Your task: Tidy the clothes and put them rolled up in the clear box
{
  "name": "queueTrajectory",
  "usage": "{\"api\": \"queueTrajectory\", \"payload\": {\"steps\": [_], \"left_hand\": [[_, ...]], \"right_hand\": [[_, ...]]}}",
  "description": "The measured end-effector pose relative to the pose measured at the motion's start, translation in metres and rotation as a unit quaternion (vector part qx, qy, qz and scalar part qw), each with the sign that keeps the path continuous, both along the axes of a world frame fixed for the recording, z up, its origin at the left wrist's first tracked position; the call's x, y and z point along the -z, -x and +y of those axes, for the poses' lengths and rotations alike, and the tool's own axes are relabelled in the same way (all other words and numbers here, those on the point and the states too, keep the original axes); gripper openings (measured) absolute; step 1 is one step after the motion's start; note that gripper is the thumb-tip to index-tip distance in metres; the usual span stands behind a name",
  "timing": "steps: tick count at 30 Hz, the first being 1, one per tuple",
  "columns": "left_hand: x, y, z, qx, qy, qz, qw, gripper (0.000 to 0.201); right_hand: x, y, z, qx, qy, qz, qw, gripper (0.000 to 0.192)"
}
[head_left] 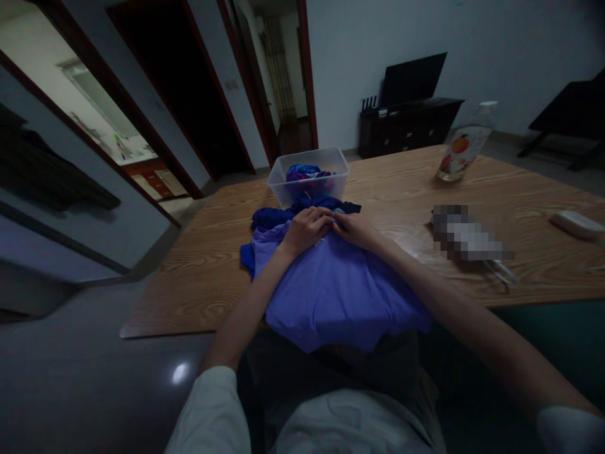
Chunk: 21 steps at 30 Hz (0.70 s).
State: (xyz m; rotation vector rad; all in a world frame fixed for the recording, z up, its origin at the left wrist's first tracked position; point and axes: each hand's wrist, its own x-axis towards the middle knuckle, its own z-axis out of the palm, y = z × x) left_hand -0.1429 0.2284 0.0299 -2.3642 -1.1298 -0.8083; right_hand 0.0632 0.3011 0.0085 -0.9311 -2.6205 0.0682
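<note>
A light purple-blue shirt (pixel 340 290) lies spread on the wooden table (pixel 397 189), its near edge hanging over the table's front. My left hand (pixel 307 228) and my right hand (pixel 357 228) rest side by side on the shirt's far end, fingers curled and pinching the fabric. Just beyond my hands lies a darker blue garment (pixel 274 217). Behind it stands a clear plastic tub (pixel 309 173) with several coloured cloths inside.
A clear bottle with a fruit label (pixel 460 151) stands at the table's far right. A blurred object (pixel 466 236) with metal handles lies right of my hands. A white flat object (pixel 576 224) sits near the right edge. A dark cabinet (pixel 406 126) stands by the wall.
</note>
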Motion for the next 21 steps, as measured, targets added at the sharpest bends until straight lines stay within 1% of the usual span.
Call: {"api": "queueTrajectory", "payload": {"steps": [3,7,13,17,21], "left_hand": [[0.001,0.0,0.001,-0.003,-0.004,-0.018,1.0,0.011],[0.002,-0.001,0.001,0.012,0.018,-0.043,0.999,0.01],[0.003,-0.008,-0.001,0.023,0.065,-0.093,0.993,0.026],[0.003,-0.01,-0.003,0.016,0.063,-0.117,0.991,0.025],[0.002,-0.011,-0.005,0.022,0.055,-0.123,0.991,0.022]], "right_hand": [[-0.002,0.001,-0.003,0.02,-0.007,-0.006,1.0,0.041],[-0.003,0.002,-0.006,0.037,-0.01,-0.012,0.999,0.039],[-0.001,0.002,-0.007,0.058,-0.019,-0.025,0.998,0.037],[-0.002,0.004,-0.01,0.071,-0.027,-0.019,0.997,0.037],[-0.004,0.005,-0.012,0.075,-0.028,-0.025,0.996,0.036]]}}
